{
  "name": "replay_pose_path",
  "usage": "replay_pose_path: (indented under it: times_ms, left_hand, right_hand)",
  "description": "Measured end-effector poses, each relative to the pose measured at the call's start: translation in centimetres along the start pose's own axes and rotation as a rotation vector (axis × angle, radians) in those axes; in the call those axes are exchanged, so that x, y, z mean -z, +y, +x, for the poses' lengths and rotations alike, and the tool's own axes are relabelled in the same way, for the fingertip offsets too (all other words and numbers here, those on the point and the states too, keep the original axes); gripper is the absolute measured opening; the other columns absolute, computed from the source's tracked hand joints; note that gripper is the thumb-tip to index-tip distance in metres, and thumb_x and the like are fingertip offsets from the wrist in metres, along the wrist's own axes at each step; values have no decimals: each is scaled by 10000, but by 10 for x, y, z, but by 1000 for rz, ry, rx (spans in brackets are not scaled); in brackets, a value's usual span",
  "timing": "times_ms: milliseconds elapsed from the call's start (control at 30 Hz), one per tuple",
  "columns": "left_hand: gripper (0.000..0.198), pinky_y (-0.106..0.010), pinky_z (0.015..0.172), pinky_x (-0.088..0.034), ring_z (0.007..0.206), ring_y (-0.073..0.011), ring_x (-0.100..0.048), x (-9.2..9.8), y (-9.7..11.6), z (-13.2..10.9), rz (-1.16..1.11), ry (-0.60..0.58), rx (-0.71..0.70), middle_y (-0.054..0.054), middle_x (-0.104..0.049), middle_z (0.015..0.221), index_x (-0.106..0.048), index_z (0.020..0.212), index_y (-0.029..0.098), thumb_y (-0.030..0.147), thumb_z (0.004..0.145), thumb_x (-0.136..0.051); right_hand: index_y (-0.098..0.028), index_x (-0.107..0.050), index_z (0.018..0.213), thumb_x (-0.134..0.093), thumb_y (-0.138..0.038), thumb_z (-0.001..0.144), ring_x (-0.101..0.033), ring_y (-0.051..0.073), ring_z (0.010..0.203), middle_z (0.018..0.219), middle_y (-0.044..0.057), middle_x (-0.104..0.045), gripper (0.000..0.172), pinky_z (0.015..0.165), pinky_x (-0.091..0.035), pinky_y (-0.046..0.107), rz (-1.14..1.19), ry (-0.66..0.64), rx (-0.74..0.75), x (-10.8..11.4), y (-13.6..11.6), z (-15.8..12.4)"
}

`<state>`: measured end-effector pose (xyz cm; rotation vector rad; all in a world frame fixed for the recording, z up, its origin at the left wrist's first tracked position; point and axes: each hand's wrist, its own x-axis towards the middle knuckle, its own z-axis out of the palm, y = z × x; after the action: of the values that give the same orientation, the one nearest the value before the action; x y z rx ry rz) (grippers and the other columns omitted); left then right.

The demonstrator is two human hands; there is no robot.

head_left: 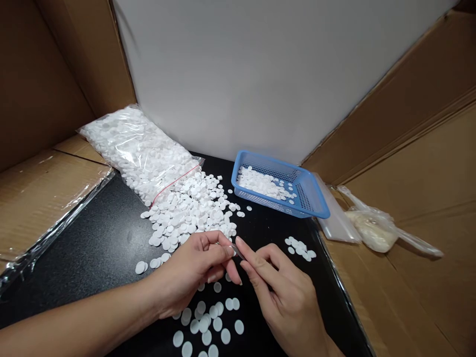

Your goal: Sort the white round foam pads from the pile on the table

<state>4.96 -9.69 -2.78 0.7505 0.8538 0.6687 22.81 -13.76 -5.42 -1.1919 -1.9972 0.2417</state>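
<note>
My left hand (193,277) and my right hand (282,292) meet over the black table top (100,248). Both pinch the same small thin clear or white disc (235,249) between their fingertips. A heap of white round discs (189,210) spills from an open clear plastic bag (137,148) just beyond my left hand. More loose discs (210,322) lie under and between my wrists. A small cluster of discs (300,248) sits right of my right hand.
A blue plastic basket (316,196) with several white discs in it stands at the back right. Clear bags (372,228), one with a pale lump, lie on the cardboard to the right. Cardboard walls flank both sides; a white panel stands behind.
</note>
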Motion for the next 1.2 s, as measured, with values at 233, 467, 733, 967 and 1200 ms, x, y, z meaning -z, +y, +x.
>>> replay_pose_path:
  times_ms: [233,467,733,967,1200]
  left_hand:
    - [319,-255,504,-176,483,-79,-307,2,-1,-2,52,-21,-30,-19,-695,604,-581,786,176,457,800,-731]
    - [321,-252,519,-205,494,-84,-335,0,-1,-4,49,-22,-18,-25,-708,617,-562,775,183,458,807,-723]
    - [289,-250,501,-180,470,-79,-304,0,0,-4,26,-27,-15,-22,-708,606,-553,761,187,419,813,-716]
    - [268,-251,492,-172,465,-70,-305,1,-1,-4,29,-45,-13,-18,-709,610,-549,772,186,399,836,-698]
    - [272,-249,496,-189,480,-75,-326,2,0,-4,62,-54,-8,-14,-702,604,-545,786,188,410,847,-690]
  right_hand:
    - [-285,-591,1416,-540,-98,976,-570,119,590,746,-2,-565,481,527,-475,228,75,12,-15,0,-1,0]
    - [-277,-602,1407,-526,-104,981,-558,120,582,735,1,-561,466,514,-471,228,58,8,-11,1,-1,-1]
    - [-290,-601,1407,-528,-99,976,-571,118,579,733,2,-576,477,510,-472,222,29,11,7,1,-1,0]
    - [-272,-601,1407,-525,-81,981,-568,117,589,737,5,-575,473,518,-465,223,22,4,25,3,1,-1]
    - [-262,-624,1384,-530,-83,979,-564,122,592,742,8,-585,452,523,-468,232,36,-3,9,3,-3,-1]
